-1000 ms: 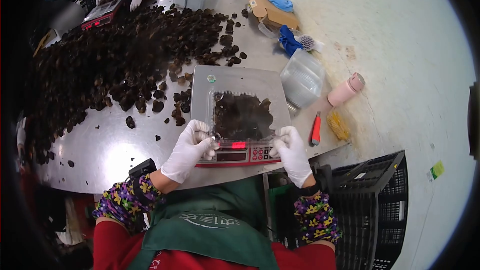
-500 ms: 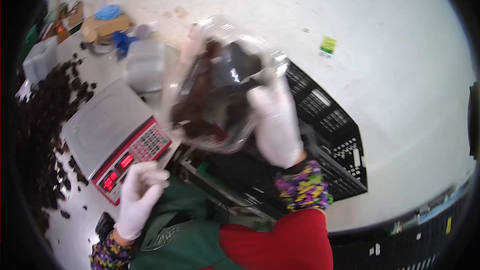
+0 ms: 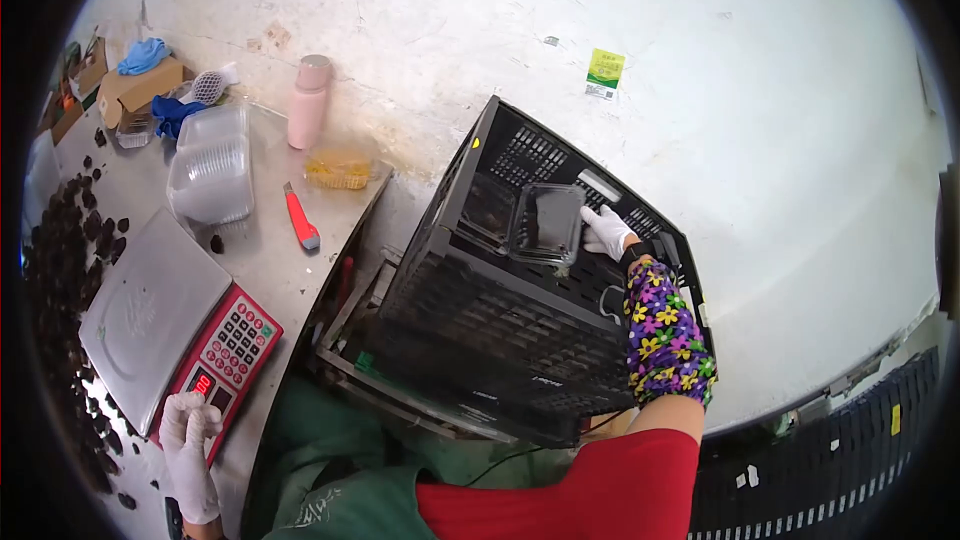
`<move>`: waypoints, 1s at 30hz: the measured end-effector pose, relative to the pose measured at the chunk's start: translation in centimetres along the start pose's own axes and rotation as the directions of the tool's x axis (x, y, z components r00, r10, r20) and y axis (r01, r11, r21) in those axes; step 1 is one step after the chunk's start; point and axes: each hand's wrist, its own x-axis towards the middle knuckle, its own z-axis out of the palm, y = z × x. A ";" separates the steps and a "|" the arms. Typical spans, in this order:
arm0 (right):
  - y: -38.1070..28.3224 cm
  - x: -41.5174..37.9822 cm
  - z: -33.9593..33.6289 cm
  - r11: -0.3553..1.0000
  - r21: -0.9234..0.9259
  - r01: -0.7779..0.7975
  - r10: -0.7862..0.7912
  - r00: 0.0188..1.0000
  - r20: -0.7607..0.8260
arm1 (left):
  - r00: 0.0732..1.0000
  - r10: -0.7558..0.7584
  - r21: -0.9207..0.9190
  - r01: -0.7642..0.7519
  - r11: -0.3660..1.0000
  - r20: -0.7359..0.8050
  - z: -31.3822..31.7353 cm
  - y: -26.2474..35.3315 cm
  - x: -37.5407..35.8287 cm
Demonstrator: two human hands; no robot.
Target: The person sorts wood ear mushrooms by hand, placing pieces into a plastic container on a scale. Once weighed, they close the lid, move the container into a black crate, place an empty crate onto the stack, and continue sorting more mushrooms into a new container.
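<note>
My right hand (image 3: pixel 607 233), in a white glove, grips the right edge of a clear plastic container (image 3: pixel 548 224) with dark contents. That container rests inside a black plastic crate (image 3: pixel 520 312), beside another clear box (image 3: pixel 487 210) at its left. My left hand (image 3: pixel 190 455), also gloved, is held with its fingers curled in and nothing visible in them. It hovers at the front edge of a red scale (image 3: pixel 240 345), partly covering the lit display. The scale's metal pan (image 3: pixel 155 310) bears nothing.
Dark lumpy pieces (image 3: pixel 60 290) lie heaped on the metal table (image 3: pixel 270 210) at the left. Behind the scale are stacked clear trays (image 3: pixel 212 165), a red utility knife (image 3: pixel 301 218), a pink bottle (image 3: pixel 310 105) and a yellow-filled pack (image 3: pixel 338 170). A white wall rises behind the crate.
My right hand has carried the filled container rightward and down into the black crate. The left hand stays by the scale, lower in view. My view has turned right.
</note>
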 end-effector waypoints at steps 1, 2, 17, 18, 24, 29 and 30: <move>-0.5 -0.8 0.3 0.947 -0.321 0.008 -0.037 0.996 -0.086 | 1.000 0.003 -0.014 -0.003 1.000 -0.009 0.1 -0.1 0.1; -0.6 0.0 0.4 0.810 -0.587 -0.020 -0.040 0.995 -0.088 | 1.000 0.000 -0.029 -0.001 1.000 -0.015 0.0 -0.2 0.0; -4.0 -4.1 0.1 0.616 -0.672 0.410 -0.413 0.895 0.166 | 0.992 -0.043 -0.101 0.031 0.994 -0.118 -1.7 -0.6 -2.0; -7.5 -8.1 -0.3 0.678 -0.502 0.537 -0.529 0.830 0.174 | 0.987 -0.060 -0.130 0.041 0.991 -0.147 -1.9 -0.7 -2.5; -12.2 -30.4 11.5 0.443 -0.219 0.869 -0.896 0.424 -0.132 | 0.989 0.081 -0.123 -0.096 0.988 -0.124 -4.2 -1.8 -5.5; -16.0 -29.5 26.8 0.081 -0.078 0.994 -0.985 0.092 0.145 | 0.994 -0.019 -0.141 0.003 0.990 -0.110 -5.9 -2.2 -8.3; -17.7 -27.4 30.3 0.063 -0.051 0.997 -0.977 0.072 0.201 | 0.995 -0.027 -0.157 0.012 0.988 -0.095 -6.7 -2.6 -9.0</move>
